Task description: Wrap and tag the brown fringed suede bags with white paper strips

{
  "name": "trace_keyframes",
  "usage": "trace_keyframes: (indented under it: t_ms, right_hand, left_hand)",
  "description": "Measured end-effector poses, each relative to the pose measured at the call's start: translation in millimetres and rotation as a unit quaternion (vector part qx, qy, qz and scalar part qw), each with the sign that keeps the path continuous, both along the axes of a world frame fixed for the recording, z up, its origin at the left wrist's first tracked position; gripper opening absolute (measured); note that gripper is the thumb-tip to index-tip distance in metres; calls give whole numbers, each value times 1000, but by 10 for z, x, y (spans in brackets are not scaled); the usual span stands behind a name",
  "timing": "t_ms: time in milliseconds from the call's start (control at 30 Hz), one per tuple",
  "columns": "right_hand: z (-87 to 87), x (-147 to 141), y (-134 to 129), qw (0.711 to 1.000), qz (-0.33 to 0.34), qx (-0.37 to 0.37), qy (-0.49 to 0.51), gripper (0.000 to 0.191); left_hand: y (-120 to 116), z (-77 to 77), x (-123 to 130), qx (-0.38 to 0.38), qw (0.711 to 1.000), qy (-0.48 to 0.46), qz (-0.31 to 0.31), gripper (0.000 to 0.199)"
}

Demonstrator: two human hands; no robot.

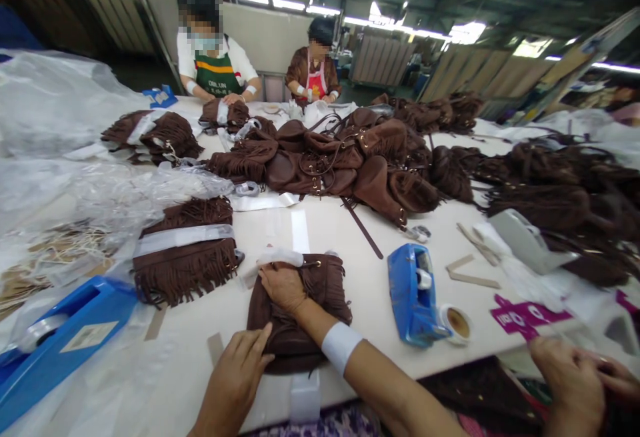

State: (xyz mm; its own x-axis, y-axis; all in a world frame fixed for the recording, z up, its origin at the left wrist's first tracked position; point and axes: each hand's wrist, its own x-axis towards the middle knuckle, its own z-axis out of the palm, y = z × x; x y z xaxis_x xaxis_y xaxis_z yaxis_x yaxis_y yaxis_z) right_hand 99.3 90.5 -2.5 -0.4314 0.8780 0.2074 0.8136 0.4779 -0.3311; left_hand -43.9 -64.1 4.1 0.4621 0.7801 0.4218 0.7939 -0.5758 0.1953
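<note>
Brown fringed bag (327, 290) lies on the white table (345, 370), right in front of the wearer, with clear plastic wrap (283, 257) at its twelve o'clock edge. The right hand (284, 287), coming in from four o'clock with a white wristband (341, 345), rests on the bag's upper left part, fingers bent toward its far edge; whether they clasp it cannot be told. The left hand (235, 370) is at the bag's eight o'clock edge, thumb and fingers touching it, and whether they pinch it cannot be told either. From the bag, a banded fringed bundle (185, 250) lies at ten o'clock, a large blue dispenser (75, 343) at nine, and a smaller blue tape dispenser (413, 297) at three, with a tape roll (457, 325) just beside it. A loose brown strap (363, 227) lies at one o'clock, below a heap of brown bags (340, 157). Another person's hands (575, 377) are well apart, toward four o'clock; two people in aprons stand between eleven and twelve.
</note>
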Motion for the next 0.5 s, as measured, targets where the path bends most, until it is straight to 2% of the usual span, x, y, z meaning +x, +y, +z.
trace_keyframes:
  t_ms: [67,167,233,333,400,467,500]
  right_hand:
    - [75,3,11,1000,18,-2,-10,38]
    - [333,91,-82,998,59,6,-20,38]
    - [568,221,-276,994,103,14,-25,35]
    - [851,472,-718,988,154,-3,-6,31]
    - [899,626,-1009,991,134,-15,-1,44]
    - [816,740,-1220,993,112,-7,-29,57]
    - [738,781,-1289,992,112,5,-50,55]
  left_hand:
    - [59,-33,17,3,1000,6,-19,34]
    - [99,-31,3,14,1000,6,-23,25]
    - [95,-12,-15,18,1000,3,-14,23]
    - [71,-13,-28,34,999,6,-10,22]
    - [60,-40,-25,48,999,16,-11,23]
    - [56,-75,-20,55,998,25,-9,23]
    - [56,-89,-19,57,998,28,-8,22]
